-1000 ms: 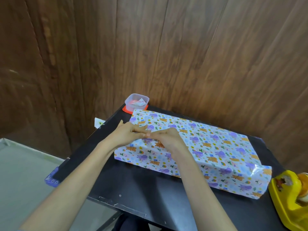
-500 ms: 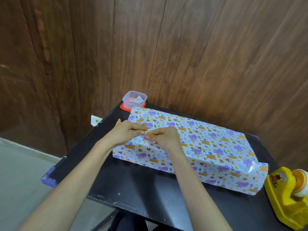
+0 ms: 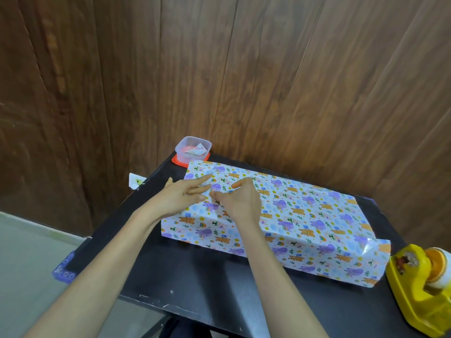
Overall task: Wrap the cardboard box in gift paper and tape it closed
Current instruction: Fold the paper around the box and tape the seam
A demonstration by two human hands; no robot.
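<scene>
Cardboard box, in gift paper, sits mid-frame on the desk. My left hand spreads its grip flat to pin the paper down; whether my right hand pinches anything, I cannot tell.

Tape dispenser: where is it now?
Head view: the yellow tape dispenser sits at the table near-right edge, just right of the wrapped box.

A single head-worn wide-angle view looks forward and down from close above the black counter, facing the wood-panelled wall behind it.
</scene>
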